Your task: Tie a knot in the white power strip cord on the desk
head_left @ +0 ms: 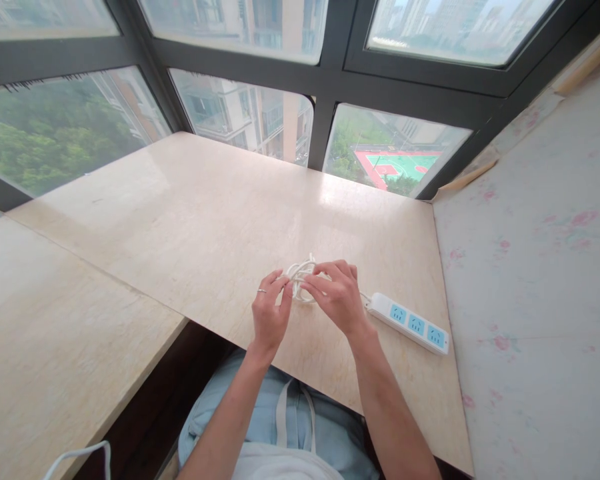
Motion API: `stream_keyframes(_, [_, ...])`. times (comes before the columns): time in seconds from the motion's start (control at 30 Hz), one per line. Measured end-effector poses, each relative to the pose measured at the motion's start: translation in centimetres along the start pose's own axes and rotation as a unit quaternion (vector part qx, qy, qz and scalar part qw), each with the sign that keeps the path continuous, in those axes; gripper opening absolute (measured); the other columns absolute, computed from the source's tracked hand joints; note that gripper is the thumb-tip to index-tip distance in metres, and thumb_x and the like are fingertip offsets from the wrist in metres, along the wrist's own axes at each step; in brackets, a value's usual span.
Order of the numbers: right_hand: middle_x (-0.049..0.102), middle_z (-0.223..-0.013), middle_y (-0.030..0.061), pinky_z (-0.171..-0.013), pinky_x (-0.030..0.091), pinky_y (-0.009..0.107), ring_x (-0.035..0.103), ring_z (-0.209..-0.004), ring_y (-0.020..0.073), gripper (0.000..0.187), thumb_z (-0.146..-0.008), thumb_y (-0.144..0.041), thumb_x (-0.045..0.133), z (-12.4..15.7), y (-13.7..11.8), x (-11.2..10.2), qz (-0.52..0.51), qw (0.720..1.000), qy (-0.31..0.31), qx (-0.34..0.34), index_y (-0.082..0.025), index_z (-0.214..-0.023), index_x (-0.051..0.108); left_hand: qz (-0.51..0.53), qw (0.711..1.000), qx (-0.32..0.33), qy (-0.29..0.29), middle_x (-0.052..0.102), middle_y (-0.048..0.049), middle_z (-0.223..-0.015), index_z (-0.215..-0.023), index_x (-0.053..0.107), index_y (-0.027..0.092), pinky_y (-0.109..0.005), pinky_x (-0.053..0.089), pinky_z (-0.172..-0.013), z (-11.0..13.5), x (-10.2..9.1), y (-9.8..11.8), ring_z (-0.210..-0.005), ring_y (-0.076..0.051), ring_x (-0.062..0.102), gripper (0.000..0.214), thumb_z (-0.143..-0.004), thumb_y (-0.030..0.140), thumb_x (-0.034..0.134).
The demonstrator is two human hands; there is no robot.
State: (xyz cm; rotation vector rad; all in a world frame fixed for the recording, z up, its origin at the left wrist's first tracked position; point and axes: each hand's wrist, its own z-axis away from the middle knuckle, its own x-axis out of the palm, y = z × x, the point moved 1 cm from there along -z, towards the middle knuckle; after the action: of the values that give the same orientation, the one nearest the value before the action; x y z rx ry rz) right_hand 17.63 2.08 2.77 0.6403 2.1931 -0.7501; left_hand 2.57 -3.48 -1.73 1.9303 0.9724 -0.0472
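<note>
A white power cord [304, 293] lies in loose coils between my two hands, just above or on the stone-look counter. My left hand [271, 307], with a ring on one finger, pinches the coils from the left. From the right, my right hand [337, 290] grips the same cord between thumb and fingers. The cord runs out behind my right hand to a white power strip [409, 323] with three blue socket faces, lying flat on the counter to the right. My fingers cover part of the coils.
The beige counter [220, 220] stretches to dark-framed windows [325, 87] at the back. A flowered wall [530, 287] bounds the right side. At the lower left a white cable [83, 452] hangs near the counter edge, beside a dark gap. My lap is just below the front edge.
</note>
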Motion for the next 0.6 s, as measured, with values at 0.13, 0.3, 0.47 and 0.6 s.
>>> stream_keyframes(0.13, [0.065, -0.075, 0.0028, -0.072, 0.039, 0.033, 0.053, -0.075, 0.0178, 0.014, -0.091, -0.03, 0.06, -0.5, 0.0, 1.1, -0.035, 0.999, -0.023, -0.022, -0.024, -0.085, 0.072, 0.009, 0.999, -0.023, 0.027, 0.061, -0.0119, -0.12, -0.109, 0.063, 0.02, -0.04, 0.057, -0.087, 0.5, 0.2, -0.2, -0.113, -0.023, 0.059, 0.02, -0.09, 0.027, 0.058])
stream_keyframes(0.3, [0.066, -0.076, 0.0048, -0.071, 0.045, 0.033, 0.058, -0.075, 0.0182, 0.013, -0.091, -0.025, 0.059, 0.3, 0.8, 1.8, -0.108, 0.993, 0.051, 0.027, -0.022, -0.087, 0.071, 0.07, 0.99, -0.118, 0.044, 0.055, -0.0134, -0.127, -0.133, 0.043, 0.022, -0.037, 0.059, -0.081, 1.0, 0.8, -0.1, -0.108, -0.022, 0.063, 0.06, -0.081, 0.033, 0.07])
stream_keyframes(0.47, [0.066, -0.076, 0.0044, -0.07, 0.047, 0.033, 0.059, -0.074, 0.018, 0.009, -0.087, -0.024, 0.063, 0.5, 1.4, 1.5, -0.152, 0.985, 0.064, 0.05, -0.022, -0.086, 0.071, 0.071, 0.98, -0.185, 0.017, 0.067, -0.0036, -0.085, -0.103, 0.058, 0.017, -0.033, 0.058, -0.074, 1.1, 1.0, -0.2, -0.08, -0.017, 0.067, 0.033, -0.079, 0.035, 0.071])
stream_keyframes(0.6, [0.066, -0.075, 0.0041, -0.069, 0.048, 0.032, 0.059, -0.074, 0.0174, 0.006, -0.085, -0.024, 0.066, 0.7, 1.9, 0.8, -0.192, 0.978, 0.06, 0.061, -0.022, -0.085, 0.072, 0.078, 0.969, -0.235, 0.011, 0.067, -0.0023, -0.075, -0.081, 0.06, 0.017, -0.029, 0.057, -0.067, 0.9, 0.8, -0.4, -0.07, -0.016, 0.067, 0.025, -0.077, 0.039, 0.072])
